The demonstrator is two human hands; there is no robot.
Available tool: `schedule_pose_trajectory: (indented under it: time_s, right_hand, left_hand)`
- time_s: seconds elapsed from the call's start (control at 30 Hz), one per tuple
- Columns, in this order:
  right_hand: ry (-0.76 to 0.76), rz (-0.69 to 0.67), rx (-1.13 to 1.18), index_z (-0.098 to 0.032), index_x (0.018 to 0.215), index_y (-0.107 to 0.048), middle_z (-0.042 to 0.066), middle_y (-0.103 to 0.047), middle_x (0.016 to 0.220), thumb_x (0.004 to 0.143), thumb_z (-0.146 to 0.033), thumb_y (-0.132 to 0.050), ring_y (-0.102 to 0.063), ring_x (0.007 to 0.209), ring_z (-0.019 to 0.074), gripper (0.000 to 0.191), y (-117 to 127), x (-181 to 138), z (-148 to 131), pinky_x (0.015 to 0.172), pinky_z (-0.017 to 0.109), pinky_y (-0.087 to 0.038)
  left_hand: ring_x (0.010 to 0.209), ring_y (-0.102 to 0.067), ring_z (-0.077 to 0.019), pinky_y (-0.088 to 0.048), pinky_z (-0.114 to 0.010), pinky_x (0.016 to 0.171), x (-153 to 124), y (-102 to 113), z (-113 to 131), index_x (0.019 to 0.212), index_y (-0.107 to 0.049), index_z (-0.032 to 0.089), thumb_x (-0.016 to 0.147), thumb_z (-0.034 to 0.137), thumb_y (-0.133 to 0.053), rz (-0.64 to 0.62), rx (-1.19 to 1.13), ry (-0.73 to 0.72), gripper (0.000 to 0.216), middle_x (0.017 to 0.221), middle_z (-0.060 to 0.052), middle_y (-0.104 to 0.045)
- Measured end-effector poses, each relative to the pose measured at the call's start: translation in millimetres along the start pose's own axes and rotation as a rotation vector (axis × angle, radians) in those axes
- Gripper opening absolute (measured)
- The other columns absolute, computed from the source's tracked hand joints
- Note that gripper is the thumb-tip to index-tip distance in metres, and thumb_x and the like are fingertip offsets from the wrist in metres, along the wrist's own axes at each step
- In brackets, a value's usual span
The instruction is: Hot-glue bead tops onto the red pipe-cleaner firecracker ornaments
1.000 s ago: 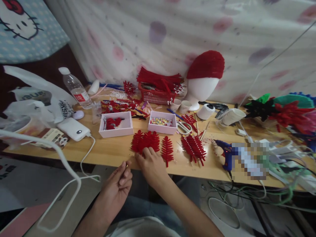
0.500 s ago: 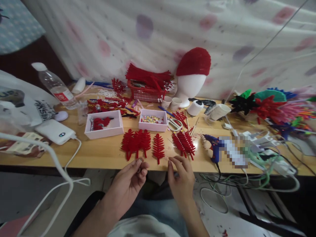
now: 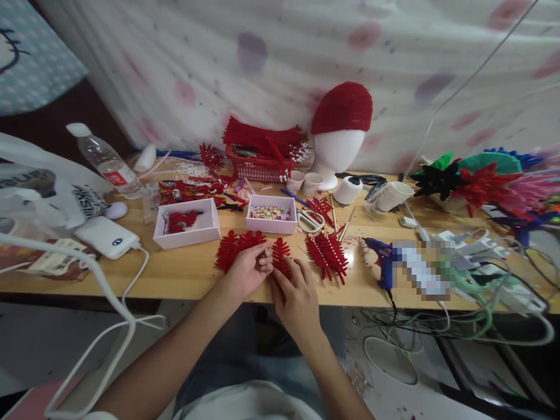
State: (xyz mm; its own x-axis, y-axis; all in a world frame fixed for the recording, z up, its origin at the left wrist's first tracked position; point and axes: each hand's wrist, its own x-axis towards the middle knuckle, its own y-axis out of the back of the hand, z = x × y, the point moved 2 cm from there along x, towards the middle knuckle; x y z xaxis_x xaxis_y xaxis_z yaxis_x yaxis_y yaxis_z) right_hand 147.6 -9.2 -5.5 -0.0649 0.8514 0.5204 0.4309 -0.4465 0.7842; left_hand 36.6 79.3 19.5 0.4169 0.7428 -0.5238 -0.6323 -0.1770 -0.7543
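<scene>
A single red fuzzy leaf-shaped piece (image 3: pixel 280 249) lies at the front of the table. My left hand (image 3: pixel 250 271) is at its left with fingers curled closed around something small, too tiny to name. Over the lower part of the leaf is my right hand (image 3: pixel 297 294), thumb and fingertips drawn together; what they pinch cannot be made out. Partly behind my left hand lie several more red leaf pieces (image 3: pixel 226 251). To the right rest red leaf pieces with strings of white beads (image 3: pixel 326 256) along them.
A pink box of small gems (image 3: pixel 272 226) and white-handled scissors (image 3: pixel 310 221) sit just behind. A blue glue gun (image 3: pixel 385 262) stands at right by tangled cables. Further back are a red basket (image 3: pixel 262 171) and a red-capped mannequin head (image 3: pixel 336 151); a pink box (image 3: pixel 188 238) is left.
Both hands have moved forward from the table edge and closer together. They now come over the single red leaf, and my left hand covers part of the leaf group beside it.
</scene>
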Motion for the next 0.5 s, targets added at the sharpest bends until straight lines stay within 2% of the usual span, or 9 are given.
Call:
schedule_pose_trajectory:
  time_s: [0.07,0.17,0.3,0.4,0.5]
  right_hand:
    - [-0.027,0.012,0.012,-0.021,0.113,-0.072,0.013,-0.059,0.131,0.094,-0.018,-0.054,-0.047,0.125,0.0292,0.025,-2.9,-0.3,1.3,0.104,0.052,-0.046]
    - [-0.05,0.036,0.03,-0.02,0.113,-0.072,0.014,-0.061,0.127,0.095,-0.017,-0.053,-0.048,0.121,0.0278,0.026,-4.7,-0.4,2.1,0.102,0.05,-0.048]
    - [-0.057,0.057,0.039,-0.019,0.112,-0.072,0.014,-0.062,0.124,0.095,-0.016,-0.053,-0.049,0.119,0.0277,0.026,-5.4,0.4,2.6,0.101,0.05,-0.048]
    - [-0.056,0.073,0.046,-0.019,0.112,-0.072,0.014,-0.063,0.122,0.095,-0.016,-0.053,-0.049,0.118,0.0274,0.026,-6.1,-0.2,3.0,0.1,0.049,-0.048]
    - [-0.057,0.085,0.048,-0.02,0.111,-0.072,0.014,-0.064,0.12,0.094,-0.017,-0.054,-0.05,0.116,0.0272,0.025,-5.2,-0.9,1.7,0.1,0.049,-0.048]
  left_hand:
    - [0.05,-0.051,-0.0053,-0.041,-0.014,0.048,1.4,6.0,2.4,0.091,-0.061,0.009,0.094,0.0,-0.039,0.034,0.008,-0.036,0.023,0.069,-0.003,-0.059]
    - [0.074,-0.068,-0.0128,-0.054,-0.02,0.068,1.9,11.4,9.3,0.097,-0.063,0.006,0.092,-0.002,-0.039,0.074,0.026,-0.093,0.025,0.085,-0.013,-0.069]
    - [0.091,-0.071,-0.0206,-0.057,-0.028,0.085,0.8,14.5,18.6,0.103,-0.064,0.002,0.093,0.007,-0.044,0.073,0.059,-0.084,0.023,0.096,-0.02,-0.071]
    - [0.097,-0.071,-0.0238,-0.057,-0.032,0.089,-0.4,18.9,26.5,0.115,-0.061,0.0,0.096,0.012,-0.042,0.111,0.067,-0.105,0.03,0.1,-0.022,-0.071]
    - [0.099,-0.072,-0.0252,-0.056,-0.033,0.091,-2.5,24.8,34.1,0.118,-0.06,0.0,0.096,0.012,-0.043,0.151,0.09,-0.132,0.031,0.102,-0.023,-0.072]
